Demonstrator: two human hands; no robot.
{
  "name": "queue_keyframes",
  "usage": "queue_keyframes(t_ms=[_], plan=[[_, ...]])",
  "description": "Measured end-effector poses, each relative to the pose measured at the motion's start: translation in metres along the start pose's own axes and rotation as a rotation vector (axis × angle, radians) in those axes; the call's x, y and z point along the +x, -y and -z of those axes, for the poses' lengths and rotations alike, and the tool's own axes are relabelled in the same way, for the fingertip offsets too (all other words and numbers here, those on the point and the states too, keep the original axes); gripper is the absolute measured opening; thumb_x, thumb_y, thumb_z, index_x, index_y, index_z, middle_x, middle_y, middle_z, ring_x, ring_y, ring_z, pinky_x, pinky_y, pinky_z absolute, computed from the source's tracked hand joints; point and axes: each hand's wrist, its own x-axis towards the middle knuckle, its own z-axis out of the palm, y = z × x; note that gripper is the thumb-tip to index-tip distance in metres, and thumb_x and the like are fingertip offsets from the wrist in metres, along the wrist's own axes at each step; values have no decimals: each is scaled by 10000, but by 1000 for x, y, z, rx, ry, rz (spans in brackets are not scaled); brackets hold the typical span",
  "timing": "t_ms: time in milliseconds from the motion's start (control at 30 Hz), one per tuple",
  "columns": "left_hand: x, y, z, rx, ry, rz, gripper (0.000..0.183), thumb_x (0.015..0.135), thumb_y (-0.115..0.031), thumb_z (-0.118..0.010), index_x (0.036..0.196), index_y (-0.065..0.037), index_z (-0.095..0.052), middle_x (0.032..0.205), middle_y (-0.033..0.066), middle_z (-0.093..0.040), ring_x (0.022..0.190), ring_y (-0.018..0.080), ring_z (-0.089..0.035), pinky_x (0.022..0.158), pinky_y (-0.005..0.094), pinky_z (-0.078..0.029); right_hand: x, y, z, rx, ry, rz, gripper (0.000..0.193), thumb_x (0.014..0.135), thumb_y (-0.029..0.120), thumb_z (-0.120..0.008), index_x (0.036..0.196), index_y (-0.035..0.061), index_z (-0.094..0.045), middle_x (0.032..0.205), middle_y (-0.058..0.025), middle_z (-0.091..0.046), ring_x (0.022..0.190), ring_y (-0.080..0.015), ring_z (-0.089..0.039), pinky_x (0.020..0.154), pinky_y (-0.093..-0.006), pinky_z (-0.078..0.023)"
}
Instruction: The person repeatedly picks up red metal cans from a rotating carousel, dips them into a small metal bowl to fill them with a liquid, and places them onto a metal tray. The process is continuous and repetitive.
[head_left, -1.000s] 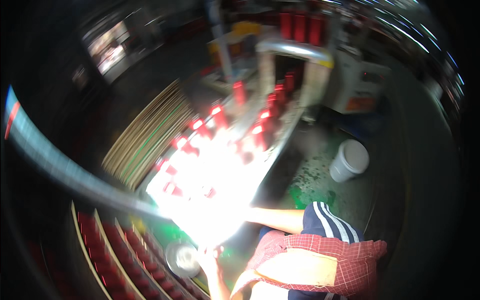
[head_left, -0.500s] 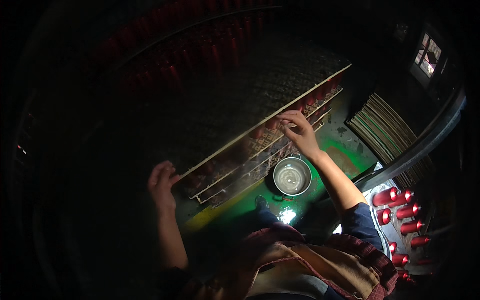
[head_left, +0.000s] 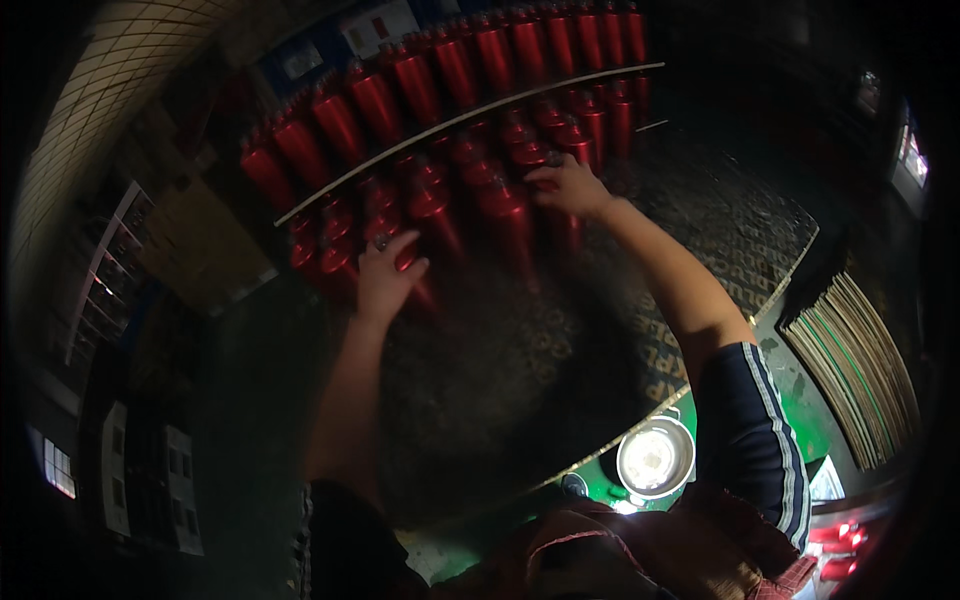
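Observation:
My left hand [head_left: 385, 285] has its fingers bent round the top of a red metal cylinder [head_left: 425, 300] at the near left of a dense group. Further right, my right hand [head_left: 575, 187] grips another red cylinder [head_left: 567, 232] near its top, and its fingers partly hide it. Between the hands stand more upright cylinders, among them a glossy red cylinder [head_left: 510, 225] with a narrow neck. All of them rest on a dark printed board [head_left: 700, 230]. Blur and shade hide the lower parts of the held cylinders.
Behind the group, a pale-edged board [head_left: 480, 112] carries another row of red cylinders [head_left: 410, 85]. Below the near board edge, a metal pot [head_left: 655, 458] sits on the green floor. Stacked boards [head_left: 855, 370] lie at right, with more red cylinders [head_left: 838, 540] at lower right.
Both hands have left the board's near edge and moved forward to the red cylinders, closing on them. The view has tilted up, bringing the cylinder rows into fuller sight.

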Motion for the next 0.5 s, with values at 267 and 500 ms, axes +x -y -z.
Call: queue_keyframes(t_ms=[267, 500], plan=[[-60, 9, -4, -64, -388, -93, 446, 670, -155, -835, 1101, -202, -730, 1283, 109, -580, 1088, 302, -553, 941, 403, -464, -49, -18, -24, 4, -392, 155, 440, 768, 261, -756, 1199, 280, -664, 1308, -186, -527, 1212, -394, -489, 1017, -447, -428], [-164, 4, 65, -610, -460, 139, 533, 757, -17, -757, 1273, -4, -623, 1267, 136, -609, 1178, 228, -563, 1017, 353, -437, -219, -38, 17, 788, -695, -433, 409, 907, 215, -684, 1289, 82, -624, 1284, -106, -594, 1160, -227, -569, 998, -323, -450]])
